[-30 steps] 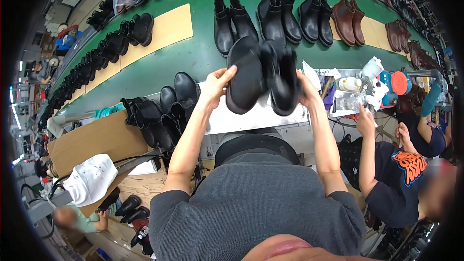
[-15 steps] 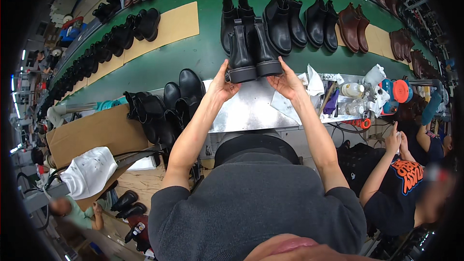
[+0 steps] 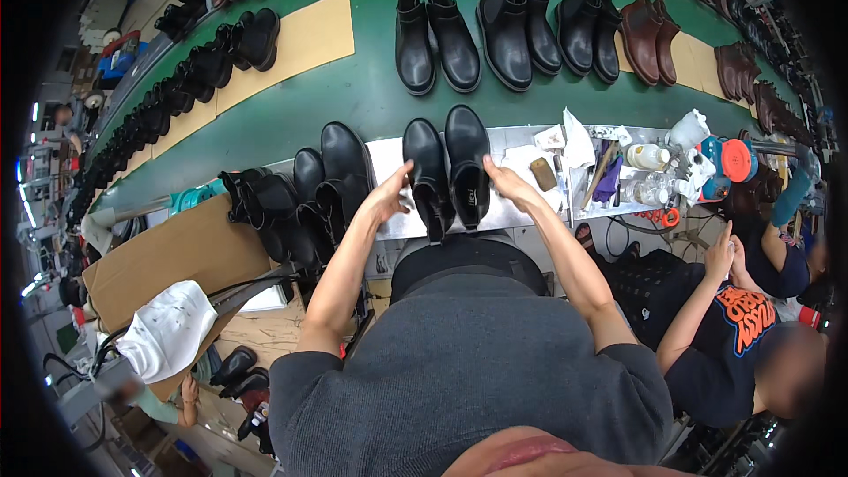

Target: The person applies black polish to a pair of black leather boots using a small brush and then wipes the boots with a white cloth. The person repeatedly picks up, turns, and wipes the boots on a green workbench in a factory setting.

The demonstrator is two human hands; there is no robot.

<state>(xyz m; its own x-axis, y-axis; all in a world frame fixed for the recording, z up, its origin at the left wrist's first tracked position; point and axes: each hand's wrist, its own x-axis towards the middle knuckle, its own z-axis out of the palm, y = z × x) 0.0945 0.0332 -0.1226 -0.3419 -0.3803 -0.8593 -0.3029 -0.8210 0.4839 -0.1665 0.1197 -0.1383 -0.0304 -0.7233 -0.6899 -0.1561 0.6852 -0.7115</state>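
A pair of black ankle boots stands upright on the metal worktop [image 3: 521, 212] right in front of me, toes pointing away. My left hand [image 3: 390, 196] presses against the outer side of the left boot [image 3: 427, 168]. My right hand [image 3: 505, 184] presses against the outer side of the right boot [image 3: 468, 159]. The two boots stand side by side, touching, squeezed between my palms. My forearms come up from the lower edge past my grey shirt.
Several loose black boots [image 3: 309, 185] are heaped on the worktop's left end. Beyond runs a green conveyor belt [image 3: 353, 97] carrying black and brown boot pairs and cardboard sheets [image 3: 300, 40]. Bottles and tools [image 3: 654, 168] clutter the right. A seated person [image 3: 733, 327] works at right; a cardboard box [image 3: 168, 256] stands at left.
A second ago I held the pair up with the soles facing me. I then turned it upright and brought it down onto the metal worktop, closer to me.
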